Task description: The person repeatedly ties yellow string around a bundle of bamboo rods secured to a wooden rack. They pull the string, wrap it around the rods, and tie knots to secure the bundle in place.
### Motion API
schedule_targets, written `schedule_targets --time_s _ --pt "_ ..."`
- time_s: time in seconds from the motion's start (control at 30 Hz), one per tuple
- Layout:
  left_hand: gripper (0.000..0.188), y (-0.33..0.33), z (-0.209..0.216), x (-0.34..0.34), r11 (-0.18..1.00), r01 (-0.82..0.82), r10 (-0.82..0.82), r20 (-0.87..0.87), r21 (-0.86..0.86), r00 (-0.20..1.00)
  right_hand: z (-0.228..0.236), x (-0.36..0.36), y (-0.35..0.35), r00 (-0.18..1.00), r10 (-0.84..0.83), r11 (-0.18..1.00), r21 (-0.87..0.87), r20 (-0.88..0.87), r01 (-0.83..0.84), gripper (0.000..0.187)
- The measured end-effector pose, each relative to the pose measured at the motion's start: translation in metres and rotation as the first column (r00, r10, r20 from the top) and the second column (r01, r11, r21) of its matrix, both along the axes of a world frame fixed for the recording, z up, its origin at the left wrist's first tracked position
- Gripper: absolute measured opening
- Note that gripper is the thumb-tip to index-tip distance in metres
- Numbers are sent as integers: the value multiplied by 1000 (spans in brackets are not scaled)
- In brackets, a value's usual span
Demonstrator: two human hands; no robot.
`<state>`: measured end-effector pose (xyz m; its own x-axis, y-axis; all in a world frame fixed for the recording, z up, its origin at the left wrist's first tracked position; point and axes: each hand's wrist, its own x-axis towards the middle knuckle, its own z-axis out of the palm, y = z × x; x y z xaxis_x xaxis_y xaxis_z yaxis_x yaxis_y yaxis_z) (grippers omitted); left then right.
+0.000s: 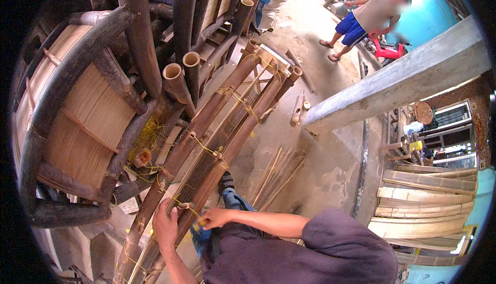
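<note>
A long frame of brown bamboo poles runs from below my hands away to the upper middle. Narrow dark slats lie lengthwise between the poles, tied at intervals with yellow cord. My left hand rests on the near part of the frame, fingers extended and thumb apart, holding nothing I can see. Just right of it, my right hand is closed in a pinch on yellow string. A strand of it leads toward the tie beside my left thumb. My right fingertips are partly hidden.
Dark bamboo chairs crowd the left, beside a tangle of yellow string. Thin sticks lie on the floor to the right. A grey concrete pillar stands at right. Another person stands at the upper right near a red motorbike.
</note>
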<state>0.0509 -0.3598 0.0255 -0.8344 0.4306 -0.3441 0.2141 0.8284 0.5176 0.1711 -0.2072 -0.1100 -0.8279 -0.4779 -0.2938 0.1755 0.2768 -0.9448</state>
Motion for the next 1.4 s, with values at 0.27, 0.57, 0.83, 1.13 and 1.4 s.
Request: schedule_targets --time_s 0.27,0.57,0.83,1.13,1.4 --pt "33 -6 -64 8 995 -75 77 -38 59 996 178 -73 47 710 -28 902 288 -704 322 25" --pt "17 21 -80 14 975 -148 203 -405 163 892 195 -251 -33 771 504 676 733 -389 -73 37" --pt "21 17 -85 15 967 -120 196 -349 226 916 -24 -272 9 879 156 519 795 -450 315 28" --pt "24 11 -65 22 984 -103 156 -423 145 892 144 -54 0 964 50 996 -60 -262 -68 27" --pt "36 90 -2 -88 608 -487 279 405 627 871 59 -26 25 895 221 950 294 -388 -107 23"
